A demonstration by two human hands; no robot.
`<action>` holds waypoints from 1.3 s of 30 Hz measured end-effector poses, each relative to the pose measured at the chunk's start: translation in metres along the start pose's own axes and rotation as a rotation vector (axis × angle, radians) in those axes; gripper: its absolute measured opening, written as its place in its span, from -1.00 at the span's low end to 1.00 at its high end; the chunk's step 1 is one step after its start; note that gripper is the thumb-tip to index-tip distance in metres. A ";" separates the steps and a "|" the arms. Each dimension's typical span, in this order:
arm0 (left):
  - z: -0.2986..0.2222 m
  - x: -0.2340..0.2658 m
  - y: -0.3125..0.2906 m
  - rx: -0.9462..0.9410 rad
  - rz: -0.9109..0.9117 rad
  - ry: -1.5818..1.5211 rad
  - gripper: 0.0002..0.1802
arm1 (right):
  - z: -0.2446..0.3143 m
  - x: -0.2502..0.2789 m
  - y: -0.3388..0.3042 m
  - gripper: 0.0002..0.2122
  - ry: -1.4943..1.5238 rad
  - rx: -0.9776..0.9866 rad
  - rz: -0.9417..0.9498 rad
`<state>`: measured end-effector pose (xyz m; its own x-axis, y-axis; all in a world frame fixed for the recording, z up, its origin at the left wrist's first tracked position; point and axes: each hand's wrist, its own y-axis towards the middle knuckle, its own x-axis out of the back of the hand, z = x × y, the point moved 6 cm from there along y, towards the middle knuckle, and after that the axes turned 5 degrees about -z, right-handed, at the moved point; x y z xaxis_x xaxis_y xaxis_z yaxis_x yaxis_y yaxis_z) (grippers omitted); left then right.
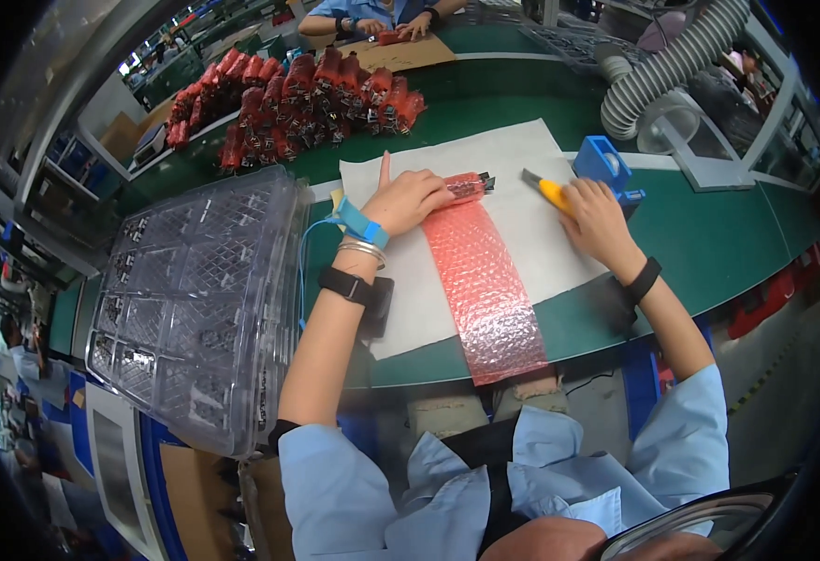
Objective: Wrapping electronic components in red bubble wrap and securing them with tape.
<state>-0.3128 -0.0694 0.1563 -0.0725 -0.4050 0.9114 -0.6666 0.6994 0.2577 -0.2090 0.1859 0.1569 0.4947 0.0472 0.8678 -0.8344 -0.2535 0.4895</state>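
A strip of red bubble wrap (pixel 492 299) lies lengthwise on a white paper sheet (pixel 400 327), its near end hanging over the table edge. At its far end is a rolled bundle of the same wrap (pixel 466 188), with dark metal parts poking out at its right end. My left hand (pixel 404 200) presses on that bundle's left end with curled fingers, one finger pointing away from me. A blue wrist strap (pixel 361 222) with a cord is on that wrist. In my right hand (pixel 599 222), closed around its handle, is a yellow utility knife (pixel 554 195), blade pointing up and left.
Stacked clear plastic trays (pixel 195 309) holding small parts stand at left. Red-wrapped bundles (pixel 321 93) are piled at the back. A blue tape dispenser (pixel 602 166) sits right of the paper, near a ribbed hose (pixel 676 70). Across the table another person's hands (pixel 396 28) work on cardboard.
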 end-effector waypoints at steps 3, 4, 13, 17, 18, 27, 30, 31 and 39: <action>-0.009 -0.005 0.022 0.058 0.064 0.189 -0.56 | 0.051 0.014 0.018 -0.66 0.299 0.095 -0.160; -0.009 -0.005 0.026 0.090 0.092 0.281 -0.58 | 0.076 0.010 0.021 -0.64 0.453 0.096 -0.130; 0.021 -0.018 0.060 0.145 0.247 0.051 -0.40 | 0.146 -0.052 -0.002 -0.37 0.539 0.285 0.037; 0.015 -0.035 0.059 0.044 0.374 0.152 -0.33 | 0.145 -0.057 -0.002 -0.34 0.571 0.274 0.093; 0.015 -0.035 0.059 0.046 0.356 0.129 -0.32 | 0.145 -0.056 -0.002 -0.34 0.578 0.273 0.085; 0.019 -0.014 0.061 0.049 0.285 -0.016 -0.32 | 0.142 -0.054 -0.005 -0.36 0.559 0.258 0.067; 0.039 0.012 0.057 0.050 0.189 0.045 -0.36 | 0.146 -0.050 -0.008 -0.36 0.575 0.256 0.062; 0.048 0.032 0.052 0.046 0.106 0.142 -0.40 | 0.148 -0.044 -0.014 -0.36 0.590 0.285 0.062; 0.008 0.073 0.032 0.200 -0.160 -0.678 -0.52 | 0.128 -0.052 0.001 -0.35 0.553 0.258 0.208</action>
<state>-0.3454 -0.0809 0.2287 -0.3637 -0.8150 0.4511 -0.8259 0.5061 0.2485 -0.2045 0.0600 0.1009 0.0731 0.4452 0.8924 -0.7800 -0.5321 0.3293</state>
